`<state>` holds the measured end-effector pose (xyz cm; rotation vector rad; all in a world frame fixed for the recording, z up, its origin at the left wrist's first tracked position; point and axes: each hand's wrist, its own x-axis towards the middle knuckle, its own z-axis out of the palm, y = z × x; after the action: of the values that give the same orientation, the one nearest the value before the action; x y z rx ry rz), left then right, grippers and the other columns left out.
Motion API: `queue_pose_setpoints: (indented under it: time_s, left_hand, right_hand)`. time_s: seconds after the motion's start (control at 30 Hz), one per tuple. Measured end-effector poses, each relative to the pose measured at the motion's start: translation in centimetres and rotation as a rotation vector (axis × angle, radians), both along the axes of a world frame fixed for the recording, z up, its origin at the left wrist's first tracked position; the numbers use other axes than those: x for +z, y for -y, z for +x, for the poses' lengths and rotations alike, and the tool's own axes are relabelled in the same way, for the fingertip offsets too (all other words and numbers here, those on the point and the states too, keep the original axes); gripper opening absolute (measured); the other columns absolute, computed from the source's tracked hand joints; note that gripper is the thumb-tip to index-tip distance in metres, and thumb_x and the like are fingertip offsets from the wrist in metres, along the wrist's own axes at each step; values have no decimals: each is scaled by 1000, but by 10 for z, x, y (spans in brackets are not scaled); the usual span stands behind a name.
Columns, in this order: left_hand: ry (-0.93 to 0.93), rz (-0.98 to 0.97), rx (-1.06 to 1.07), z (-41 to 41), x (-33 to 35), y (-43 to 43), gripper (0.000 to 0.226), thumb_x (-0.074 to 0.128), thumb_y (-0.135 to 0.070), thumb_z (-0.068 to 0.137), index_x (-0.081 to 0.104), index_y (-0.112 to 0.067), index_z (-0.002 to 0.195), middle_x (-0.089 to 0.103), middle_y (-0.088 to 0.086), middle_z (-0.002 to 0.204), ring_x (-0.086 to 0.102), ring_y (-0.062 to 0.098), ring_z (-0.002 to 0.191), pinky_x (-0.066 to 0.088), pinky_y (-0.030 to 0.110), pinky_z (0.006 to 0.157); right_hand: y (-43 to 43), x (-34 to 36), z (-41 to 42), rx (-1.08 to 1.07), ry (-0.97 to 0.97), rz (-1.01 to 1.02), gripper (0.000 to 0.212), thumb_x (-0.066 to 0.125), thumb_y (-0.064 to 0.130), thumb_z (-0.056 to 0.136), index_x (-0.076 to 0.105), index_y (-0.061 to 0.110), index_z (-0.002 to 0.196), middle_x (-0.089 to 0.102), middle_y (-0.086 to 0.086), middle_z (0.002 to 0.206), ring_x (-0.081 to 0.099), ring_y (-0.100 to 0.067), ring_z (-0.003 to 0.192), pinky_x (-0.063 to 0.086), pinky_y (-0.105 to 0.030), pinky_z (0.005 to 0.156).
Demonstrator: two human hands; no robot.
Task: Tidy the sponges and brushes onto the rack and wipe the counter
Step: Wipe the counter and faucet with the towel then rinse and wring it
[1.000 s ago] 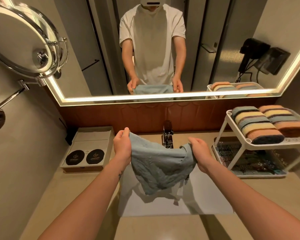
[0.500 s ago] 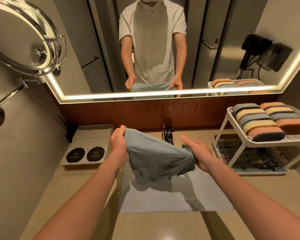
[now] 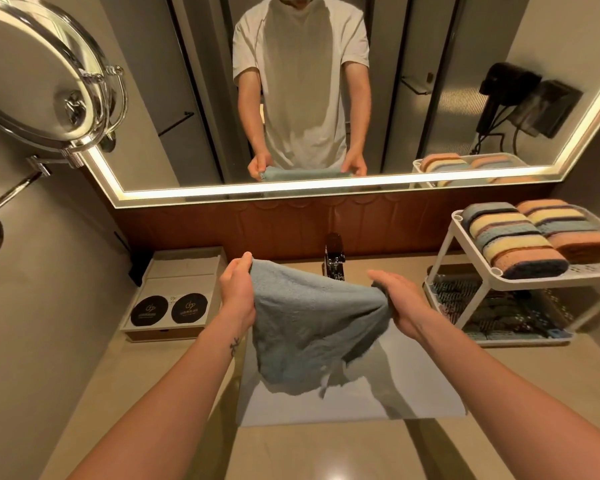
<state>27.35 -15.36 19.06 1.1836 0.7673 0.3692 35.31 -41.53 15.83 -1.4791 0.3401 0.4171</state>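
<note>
Left hand (image 3: 238, 294) at one corner of cloth (image 3: 312, 323); right hand (image 3: 400, 299) opposite

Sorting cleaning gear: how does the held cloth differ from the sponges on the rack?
The cloth is one plain grey-blue sheet; the sponges are several blocks in orange, yellow and blue. The cloth hangs limp between the left hand and right hand; the sponges lie packed on the top shelf of the rack. Both look soft.
</note>
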Motion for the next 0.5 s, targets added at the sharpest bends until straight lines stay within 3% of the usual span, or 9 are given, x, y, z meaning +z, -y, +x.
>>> queue_pose_setpoints:
  time_s: [0.1,0.2,0.33,0.4,0.5]
  left_hand:
    - [23,44,-8,2,1,3,27,68,-33,95,55,-18,76,53,-1,74,50,13,69,43,32,64]
    - [20,66,12,3,0,1,31,66,-30,97,50,-20,71,49,-3,72,45,10,67,40,28,62]
    - [46,26,64,1,6,1,17,59,-23,101,55,-24,84,53,-9,81,50,5,73,41,21,64]
    - [44,17,62,0,8,1,19,59,-23,100,57,-24,81,55,-6,83,52,9,77,42,23,68]
    - [45,-21,48,0,9,2,16,60,-25,97,64,-19,83,61,2,90,56,17,89,46,32,79]
  right_hand:
    - [-3,-1,-1,-23,47,-3,34,70,13,91,63,11,124,66,-12,112,61,-19,90,47,-29,66]
    - [1,-1,3,-15,139,-113,32,56,13,100,59,13,132,62,-10,124,59,-21,105,49,-31,80]
    - [9,2,7,-4,209,-290,35,39,18,106,54,14,138,60,-2,113,57,-18,102,47,-38,93]
    - [10,1,9,-8,190,-269,34,45,24,105,56,11,134,59,-3,115,54,-20,108,45,-39,95]
    - [8,3,5,10,139,-164,37,68,34,95,59,12,124,62,-5,113,59,-16,99,48,-32,80]
